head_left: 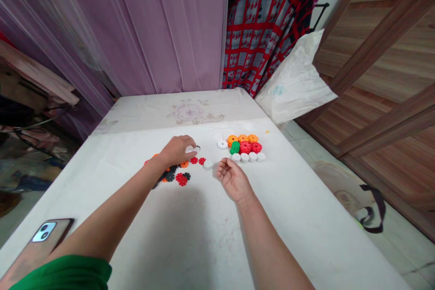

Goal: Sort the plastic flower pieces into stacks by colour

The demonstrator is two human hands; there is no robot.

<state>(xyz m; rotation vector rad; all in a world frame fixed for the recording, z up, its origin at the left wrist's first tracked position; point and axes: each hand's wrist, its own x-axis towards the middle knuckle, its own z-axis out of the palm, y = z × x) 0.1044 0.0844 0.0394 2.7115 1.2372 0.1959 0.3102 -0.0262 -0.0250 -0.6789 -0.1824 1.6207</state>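
Over the middle of the white-covered desk (292,204), I see the person's left hand (178,148) arched, fingers narrowed about a small pale piece (190,149) with a dark edge nearby; from here I cannot tell whether it is gripped. The right hand (235,180) is at its four o'clock, palm turned partly up, fingers curled loosely, and I cannot tell if anything sits inside them. For a piece so slight, I would pinch the rim between thumb and forefinger, lift straight up, and carry the wrist high so the forearm doesn't drag the loose discs. Counting, I make it one whitish disc (208,164) at the right hand's ten o'clock; then, around its one o'clock, three orange stacks (233,141), two red stacks (245,147), one green stack (234,148) and four white stacks (244,157) in the nearest row. One white ring (222,145) lies at its eleven o'clock. Two red discs (194,160) lie between the hands, while the mixed pile (170,176) at the left hand's seven o'clock is partly hidden, too jumbled to count. One phone (50,240) lies at its eight o'clock.
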